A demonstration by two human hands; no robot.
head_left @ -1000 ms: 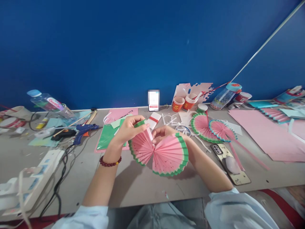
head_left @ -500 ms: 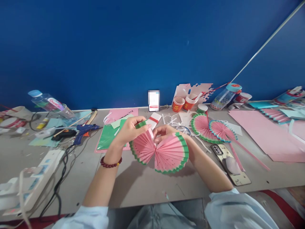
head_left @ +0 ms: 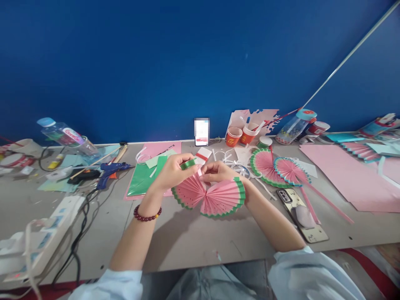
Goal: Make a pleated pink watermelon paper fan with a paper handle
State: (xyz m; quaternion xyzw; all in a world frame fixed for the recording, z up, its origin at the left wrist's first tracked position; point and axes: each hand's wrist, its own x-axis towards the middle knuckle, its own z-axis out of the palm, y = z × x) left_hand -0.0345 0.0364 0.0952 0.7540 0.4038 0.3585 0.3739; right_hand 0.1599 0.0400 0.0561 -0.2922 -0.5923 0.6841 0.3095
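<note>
Paper fan (head_left: 215,200), pleated in pink with a green edge and small dark dots, is held above the near middle of the counter (head_left: 187,246) in the head view. It is spread into two wings, with the pleats gathered between them. The folded far end of the left wing is pinched between the thumb and fingers of the left hand (head_left: 170,171). The fingers of the right hand (head_left: 216,171) are curled, with the tips brought together beside that end at the far side of the fan; whether paper is gripped by them cannot be told. A dark red bead bracelet (head_left: 146,216) is worn on the left wrist.

To the left, a green sheet (head_left: 142,183) is laid on pink paper, a blue glue gun (head_left: 112,168) is placed farther left, and a white power strip (head_left: 51,235) is set at the near left. At the far middle, a lit phone (head_left: 202,140) is stood by the blue wall (head_left: 156,62), with a white box (head_left: 203,155) just in front. To the right, red paper cups (head_left: 234,136) are placed near the wall, and a green-edged fan (head_left: 262,164) is partly covered by a smaller blue-edged fan (head_left: 292,170). Nearer, a patterned phone (head_left: 317,232) is laid flat.
</note>
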